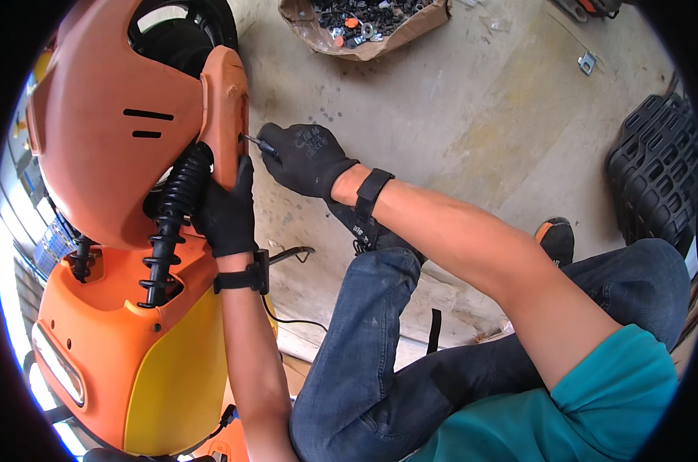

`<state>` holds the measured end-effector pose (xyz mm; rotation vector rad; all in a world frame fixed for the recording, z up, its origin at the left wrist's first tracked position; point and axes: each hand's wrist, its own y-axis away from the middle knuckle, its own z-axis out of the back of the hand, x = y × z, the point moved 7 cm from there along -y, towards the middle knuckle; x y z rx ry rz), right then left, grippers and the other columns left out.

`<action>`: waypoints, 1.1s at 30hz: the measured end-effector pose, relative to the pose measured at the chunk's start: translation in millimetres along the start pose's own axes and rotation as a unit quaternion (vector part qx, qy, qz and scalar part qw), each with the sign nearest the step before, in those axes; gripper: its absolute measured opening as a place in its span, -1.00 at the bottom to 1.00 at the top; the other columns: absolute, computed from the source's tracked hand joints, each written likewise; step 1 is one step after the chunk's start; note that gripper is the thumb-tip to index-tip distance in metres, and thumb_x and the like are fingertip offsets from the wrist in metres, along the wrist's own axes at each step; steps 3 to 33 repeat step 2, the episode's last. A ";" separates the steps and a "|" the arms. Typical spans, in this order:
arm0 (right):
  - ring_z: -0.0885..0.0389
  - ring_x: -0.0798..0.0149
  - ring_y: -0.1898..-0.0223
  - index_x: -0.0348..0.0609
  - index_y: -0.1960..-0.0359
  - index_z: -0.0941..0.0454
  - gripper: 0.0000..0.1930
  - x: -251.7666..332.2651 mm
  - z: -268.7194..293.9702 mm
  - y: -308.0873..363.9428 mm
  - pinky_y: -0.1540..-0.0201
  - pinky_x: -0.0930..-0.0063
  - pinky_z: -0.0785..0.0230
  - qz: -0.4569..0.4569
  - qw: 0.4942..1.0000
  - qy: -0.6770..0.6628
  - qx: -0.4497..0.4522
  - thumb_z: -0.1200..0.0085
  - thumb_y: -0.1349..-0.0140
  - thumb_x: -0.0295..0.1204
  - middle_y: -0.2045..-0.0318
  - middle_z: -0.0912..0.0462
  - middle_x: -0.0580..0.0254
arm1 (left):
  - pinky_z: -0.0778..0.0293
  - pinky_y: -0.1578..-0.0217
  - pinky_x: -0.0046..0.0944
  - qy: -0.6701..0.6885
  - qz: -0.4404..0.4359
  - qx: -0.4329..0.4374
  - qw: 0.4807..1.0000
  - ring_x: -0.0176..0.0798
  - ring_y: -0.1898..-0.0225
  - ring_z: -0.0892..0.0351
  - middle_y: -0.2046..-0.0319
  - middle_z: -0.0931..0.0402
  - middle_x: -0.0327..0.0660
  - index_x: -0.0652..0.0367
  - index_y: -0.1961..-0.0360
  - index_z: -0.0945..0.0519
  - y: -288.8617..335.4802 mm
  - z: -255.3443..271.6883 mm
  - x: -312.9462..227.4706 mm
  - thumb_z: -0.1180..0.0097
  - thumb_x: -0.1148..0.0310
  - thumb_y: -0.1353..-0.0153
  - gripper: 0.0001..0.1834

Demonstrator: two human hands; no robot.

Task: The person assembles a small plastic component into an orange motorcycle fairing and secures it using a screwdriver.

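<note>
An orange scooter front end, with a large orange fender [110, 131] and a narrow orange side cover [224, 100], fills the left of the view. My right hand [306, 158], in a black glove, is closed round a screwdriver [266, 146]. Its thin shaft points left and meets the edge of the side cover. Below that spot my left hand [229, 208], also gloved, grips the lower end of the cover, thumb along its near edge and the other fingers partly hidden. A black shock absorber spring [187, 181] stands just left of that hand.
A cardboard box [364, 52] of small fasteners sits on the floor at the top. Yellow and orange body panels [175, 377] lie lower left. At right is a black slotted plastic part [657, 169]; a small metal bracket [587, 63] lies upper right. My bent legs occupy the lower middle.
</note>
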<state>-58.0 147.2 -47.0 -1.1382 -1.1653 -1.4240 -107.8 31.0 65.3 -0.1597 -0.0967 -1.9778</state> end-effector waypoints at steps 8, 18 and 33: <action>-0.68 -0.17 0.31 -0.07 0.17 -0.51 -0.80 1.6 4.1 0.7 0.23 -0.08 -0.48 0.004 1.000 0.010 -0.005 -0.06 -0.28 -0.26 0.41 -0.69 -0.07 | -0.38 -0.23 -0.04 -0.013 0.012 -0.005 1.000 0.15 -0.20 -0.52 -0.17 -0.51 0.15 0.37 -0.22 -0.47 1.4 2.2 -1.1 -0.46 -0.06 -0.08 -0.14; -0.68 -0.17 0.31 -0.07 0.17 -0.51 -0.80 1.6 4.1 0.7 0.23 -0.08 -0.48 0.004 1.000 0.010 -0.005 -0.06 -0.28 -0.26 0.41 -0.69 -0.07 | -0.38 -0.23 -0.04 -0.013 0.012 -0.005 1.000 0.15 -0.20 -0.52 -0.17 -0.51 0.15 0.37 -0.22 -0.47 1.4 2.2 -1.1 -0.46 -0.06 -0.08 -0.14; -0.68 -0.17 0.31 -0.07 0.17 -0.51 -0.80 1.6 4.1 0.7 0.23 -0.08 -0.48 0.004 1.000 0.010 -0.005 -0.06 -0.28 -0.26 0.41 -0.69 -0.07 | -0.38 -0.23 -0.04 -0.013 0.012 -0.005 1.000 0.15 -0.20 -0.52 -0.17 -0.51 0.15 0.37 -0.22 -0.47 1.4 2.2 -1.1 -0.46 -0.06 -0.08 -0.14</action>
